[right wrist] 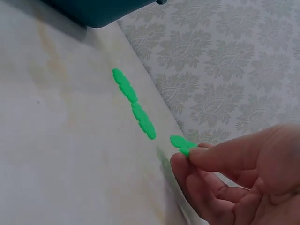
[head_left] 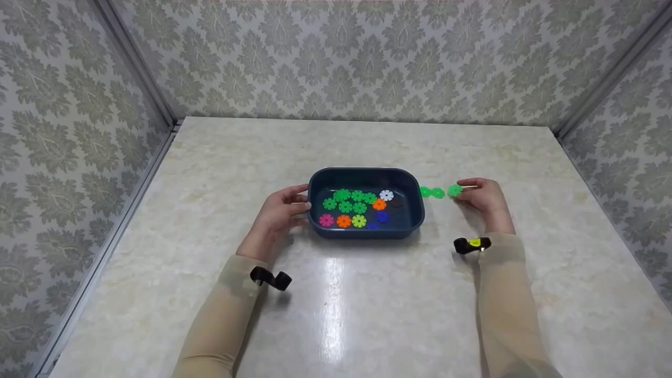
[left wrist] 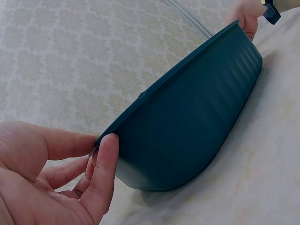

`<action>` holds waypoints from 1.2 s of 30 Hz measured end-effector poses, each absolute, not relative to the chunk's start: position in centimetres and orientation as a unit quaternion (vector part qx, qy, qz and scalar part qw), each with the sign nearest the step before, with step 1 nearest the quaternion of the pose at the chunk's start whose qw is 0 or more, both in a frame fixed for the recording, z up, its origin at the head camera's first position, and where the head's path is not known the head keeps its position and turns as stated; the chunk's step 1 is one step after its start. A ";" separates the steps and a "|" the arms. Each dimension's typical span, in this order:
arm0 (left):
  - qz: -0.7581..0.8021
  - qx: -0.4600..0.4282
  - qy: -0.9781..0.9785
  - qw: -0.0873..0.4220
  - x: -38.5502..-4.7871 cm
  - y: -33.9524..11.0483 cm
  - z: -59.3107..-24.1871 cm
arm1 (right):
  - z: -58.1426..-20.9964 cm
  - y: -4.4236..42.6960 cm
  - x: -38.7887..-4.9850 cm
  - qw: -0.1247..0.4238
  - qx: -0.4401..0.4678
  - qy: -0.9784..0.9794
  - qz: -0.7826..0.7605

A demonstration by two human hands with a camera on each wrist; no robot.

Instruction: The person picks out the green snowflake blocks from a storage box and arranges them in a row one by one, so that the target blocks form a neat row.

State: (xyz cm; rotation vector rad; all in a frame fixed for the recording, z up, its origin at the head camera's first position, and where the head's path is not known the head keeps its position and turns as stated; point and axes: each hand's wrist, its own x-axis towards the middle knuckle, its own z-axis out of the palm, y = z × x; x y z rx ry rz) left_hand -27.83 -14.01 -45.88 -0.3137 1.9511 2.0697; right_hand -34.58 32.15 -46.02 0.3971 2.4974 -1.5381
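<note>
A dark blue plastic basin stands mid-table. My left hand holds it at its left end; in the left wrist view, thumb and fingers meet the basin's wall just at the rim. To the right of the basin, my right hand pinches a green notched plastic disc between thumb and fingertips. The same disc shows tilted and raised off the table in the right wrist view. Two more green discs, a nearer one and a farther one, lie in a row between hand and basin.
Inside the basin are several green discs, a white one, and others in orange, pink, yellow-green and blue. Patterned wall panels enclose the marbled table at the back and sides.
</note>
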 end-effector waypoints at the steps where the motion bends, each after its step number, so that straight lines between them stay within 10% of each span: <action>1: 0.716 -0.109 0.675 0.140 -27.8 -14.0 -45.9 | -46.1 32.1 -34.6 0.089 0.133 0.841 -0.516; 36: 0.720 -0.101 0.672 0.140 -27.9 -14.1 -46.1 | -45.5 31.4 -34.3 0.093 0.168 0.852 -0.487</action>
